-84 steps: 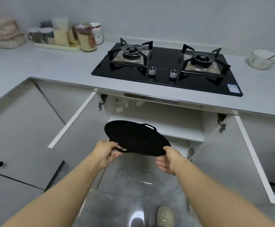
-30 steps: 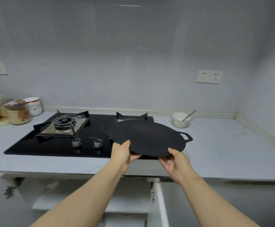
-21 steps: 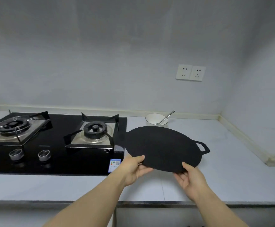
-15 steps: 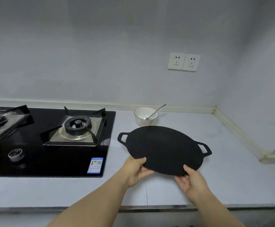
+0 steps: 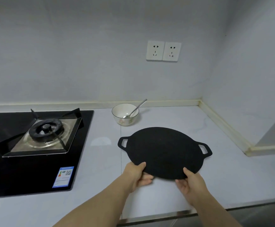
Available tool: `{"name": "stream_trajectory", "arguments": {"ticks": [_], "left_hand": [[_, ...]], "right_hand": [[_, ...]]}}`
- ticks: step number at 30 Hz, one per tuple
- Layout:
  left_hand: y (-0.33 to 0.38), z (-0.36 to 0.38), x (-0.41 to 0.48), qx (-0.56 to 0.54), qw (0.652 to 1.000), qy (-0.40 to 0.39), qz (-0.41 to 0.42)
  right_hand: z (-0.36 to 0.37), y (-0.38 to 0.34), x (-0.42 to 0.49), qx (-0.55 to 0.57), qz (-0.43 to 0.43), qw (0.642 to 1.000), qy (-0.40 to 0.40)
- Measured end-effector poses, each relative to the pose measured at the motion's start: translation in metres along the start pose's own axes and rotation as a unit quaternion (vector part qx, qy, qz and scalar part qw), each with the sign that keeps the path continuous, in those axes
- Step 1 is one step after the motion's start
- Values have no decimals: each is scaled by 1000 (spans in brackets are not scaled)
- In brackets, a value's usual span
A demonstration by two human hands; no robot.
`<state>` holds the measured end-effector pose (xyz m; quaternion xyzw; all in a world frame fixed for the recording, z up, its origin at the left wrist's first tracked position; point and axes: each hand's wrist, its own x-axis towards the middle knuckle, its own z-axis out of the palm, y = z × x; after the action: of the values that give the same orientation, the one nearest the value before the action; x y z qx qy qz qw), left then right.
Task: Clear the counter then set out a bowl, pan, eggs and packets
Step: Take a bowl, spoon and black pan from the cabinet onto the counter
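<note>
The flat, round black pan (image 5: 164, 151) with two loop handles, lifted seconds ago from the open cupboard below the black glass gas hob (image 5: 35, 169), has travelled up and to the right and now sits low over the pale grey stone bench (image 5: 231, 169), just in front of a white ceramic bowl (image 5: 125, 114) holding a metal spoon (image 5: 136, 108). The left hand (image 5: 137, 175) and the right hand (image 5: 190, 182) each clamp the pan's near rim, thumbs on top and fingers (image 5: 145, 180) curled underneath, a two-sided grip that appears chosen to keep the wide, shallow plate level as it comes down. Whether its far edge already touches the bench cannot be told from this angle. The spot, clear of the hob's steel burner (image 5: 45, 130) and apart from the bowl, looks picked to group the cooking things on the open stretch of bench beneath twin white wall sockets (image 5: 163, 50). Eggs and packets are not in view, so that part of the job seems yet to come.
</note>
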<state>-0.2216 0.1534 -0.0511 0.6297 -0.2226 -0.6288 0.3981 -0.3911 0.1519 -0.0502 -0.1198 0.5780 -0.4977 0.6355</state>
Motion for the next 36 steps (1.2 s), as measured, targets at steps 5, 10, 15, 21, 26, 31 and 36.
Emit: {"name": "stream_trajectory", "arguments": {"ticks": [5,10,15,21,26,31,36], "left_hand": [[12,4,-3,35,999,-18,-30],[13,-9,-7,44,997,-12,-66],[6,-33,-9,-61,996,27,-61],[-6,-73,-14,54,987,136,-73],[-5,-104,-21,147,972,164,-82],[-7,-116,-29,330,924,190,-29],[-7,-130,-51,407,895,179,28]], "right_hand": [[9,6,-3,28,9,999,27],[24,18,-18,-18,40,998,40],[39,30,-25,-56,53,997,9],[59,57,-39,-120,98,988,-20],[70,69,-40,-227,91,970,-6],[60,66,-41,-357,81,931,-17],[65,76,-54,-374,89,923,-11]]}}
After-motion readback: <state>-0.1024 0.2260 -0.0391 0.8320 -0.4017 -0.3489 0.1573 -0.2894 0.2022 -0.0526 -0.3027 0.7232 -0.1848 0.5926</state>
